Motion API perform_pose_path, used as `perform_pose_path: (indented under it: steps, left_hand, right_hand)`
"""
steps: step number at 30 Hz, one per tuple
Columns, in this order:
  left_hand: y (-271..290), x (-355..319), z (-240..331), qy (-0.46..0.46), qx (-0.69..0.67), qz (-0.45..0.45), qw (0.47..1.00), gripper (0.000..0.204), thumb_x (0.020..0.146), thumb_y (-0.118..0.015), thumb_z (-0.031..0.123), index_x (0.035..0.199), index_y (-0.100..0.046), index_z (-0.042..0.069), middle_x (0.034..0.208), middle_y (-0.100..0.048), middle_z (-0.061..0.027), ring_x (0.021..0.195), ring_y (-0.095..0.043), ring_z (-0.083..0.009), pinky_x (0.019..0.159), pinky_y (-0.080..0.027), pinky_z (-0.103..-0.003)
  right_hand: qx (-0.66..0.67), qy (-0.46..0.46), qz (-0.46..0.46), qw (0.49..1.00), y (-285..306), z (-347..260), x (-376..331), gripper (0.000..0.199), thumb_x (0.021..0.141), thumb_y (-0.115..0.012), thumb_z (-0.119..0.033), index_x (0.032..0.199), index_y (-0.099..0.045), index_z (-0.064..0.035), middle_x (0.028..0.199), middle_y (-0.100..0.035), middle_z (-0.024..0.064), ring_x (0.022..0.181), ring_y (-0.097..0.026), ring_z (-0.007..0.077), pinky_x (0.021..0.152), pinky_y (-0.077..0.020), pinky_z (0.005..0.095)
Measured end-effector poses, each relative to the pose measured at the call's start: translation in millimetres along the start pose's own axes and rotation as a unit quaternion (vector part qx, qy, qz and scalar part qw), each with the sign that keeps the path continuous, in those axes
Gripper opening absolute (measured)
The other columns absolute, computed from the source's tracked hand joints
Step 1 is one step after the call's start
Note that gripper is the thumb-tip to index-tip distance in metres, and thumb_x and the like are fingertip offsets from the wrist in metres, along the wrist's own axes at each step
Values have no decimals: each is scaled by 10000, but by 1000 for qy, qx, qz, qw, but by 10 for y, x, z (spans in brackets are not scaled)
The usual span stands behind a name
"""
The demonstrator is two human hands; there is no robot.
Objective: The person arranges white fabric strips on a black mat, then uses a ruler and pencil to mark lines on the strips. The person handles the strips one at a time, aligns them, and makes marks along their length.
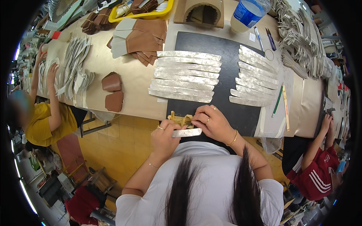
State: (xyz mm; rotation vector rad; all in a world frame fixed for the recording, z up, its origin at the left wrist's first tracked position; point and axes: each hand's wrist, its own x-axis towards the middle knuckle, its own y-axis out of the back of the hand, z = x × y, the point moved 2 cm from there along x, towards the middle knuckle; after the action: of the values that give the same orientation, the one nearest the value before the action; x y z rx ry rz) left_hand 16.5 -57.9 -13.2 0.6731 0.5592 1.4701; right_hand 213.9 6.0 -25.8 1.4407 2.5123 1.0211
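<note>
At the near edge of the tabletop (132, 94), the left hand (164, 136) has its fingers clamped on a silver strip (187, 132), holding it flat and crosswise just in front of the person's chest. The right hand (213, 122) rests beside it, fingers curled together and pinching a small yellowish brush (180, 119) that lies on the black mat (226, 60), touching the strip's upper edge. Further back on the mat, a stack of silver strips (184, 75) lies in a neat row, one below the other, and a second row of strips (254, 77) fans out to the right of it. A green pencil (278, 100) and a ruler (286, 107) lie just right of the mat. Brown leather pieces (113, 91) sit on the bare tabletop to the left, well apart from the hands, with a larger pile of brown and pale pieces (141, 39) behind them. A plastic bottle (247, 13) with a blue label stands at the far edge, and a yellow tray (151, 15) sits near it to the left. Other people work at both sides of the tabletop.
</note>
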Motion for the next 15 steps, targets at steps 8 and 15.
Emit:
perform_pose_path:
  steps: [8,15]
  left_hand:
    - [56,362,-108,166,-8,24,986,211,777,-818,125,829,-654,4,902,-584,-101,769,-624,-295,670,-492,-383]
    - [41,384,-88,161,-6,3,987,214,772,-808,99,837,-637,-12,881,-568,-107,762,-608,-267,683,-487,-379]
  right_hand:
    - [-1,-4,-3,1000,9,-13,4,139,825,-760,-103,919,-660,-78,959,-598,44,747,-564,231,711,-454,345]
    - [-7,-5,2,1000,6,-3,17,134,828,-753,-103,912,-655,-71,967,-604,48,753,-574,241,715,-464,350]
